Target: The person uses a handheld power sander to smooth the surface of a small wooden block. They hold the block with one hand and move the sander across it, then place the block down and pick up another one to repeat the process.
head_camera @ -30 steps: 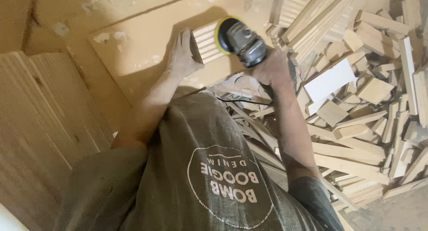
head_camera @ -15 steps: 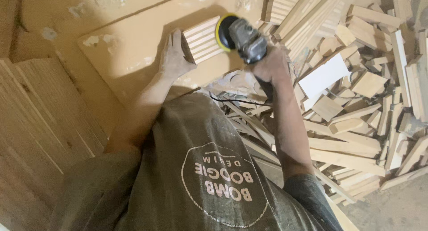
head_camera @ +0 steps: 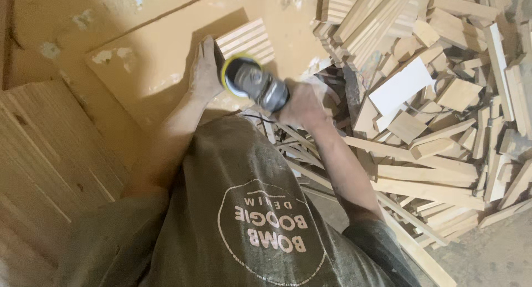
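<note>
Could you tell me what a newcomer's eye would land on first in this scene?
Probably the sander with its yellow-rimmed disc, gripped in the right hand at the near edge of a slatted wooden block near the top centre. The left hand steadies that block on the dusty board. To the right, a big heap of wood offcuts fills the floor.

You see a heap of wood offcuts (head_camera: 443,126) at right | a white board piece (head_camera: 400,86) lying on that heap | pale planks (head_camera: 50,148) at left | a dusty tan board (head_camera: 149,49) beneath.
</note>
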